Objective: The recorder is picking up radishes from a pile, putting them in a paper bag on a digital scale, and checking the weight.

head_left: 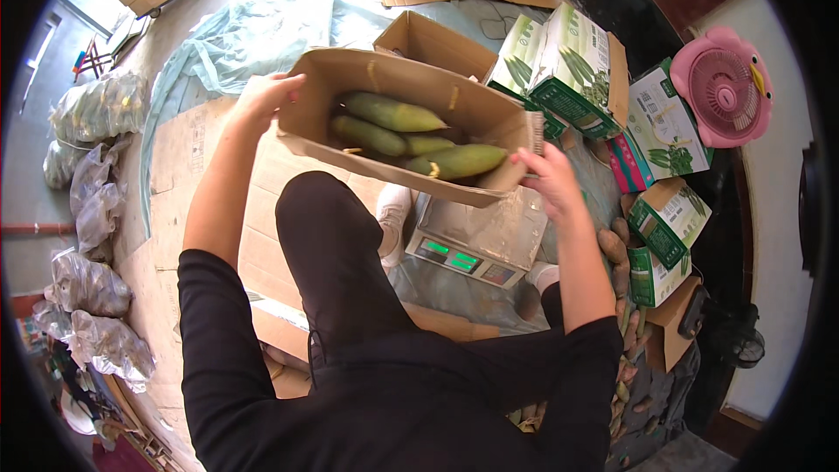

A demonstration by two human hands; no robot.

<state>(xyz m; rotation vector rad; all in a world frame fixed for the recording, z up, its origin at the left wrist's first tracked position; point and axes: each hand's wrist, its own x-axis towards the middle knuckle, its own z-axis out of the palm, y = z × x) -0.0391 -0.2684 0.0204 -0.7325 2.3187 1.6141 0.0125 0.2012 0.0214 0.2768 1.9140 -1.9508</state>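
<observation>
Four green cobs [411,134] in box [476,105]. I grip box ends, left hand [265,96] and right hand [549,177] clasping, held above scale [476,240]. Weighing step, I judge; next needs level set-down on pan.

Seated, 2 arms in black sleeves pushed up past the elbows, forearms bare. Left arm rising from 7 o'clock toward 11 o'clock, nearly straight, left hand [266,96] at its top with fingers curled over an edge in a closed grip. Right arm climbing from 5 o'clock toward 12 o'clock, right hand [549,177] bent at the wrist, fingers pinched shut. Black-clad knee raised between both arms.
</observation>
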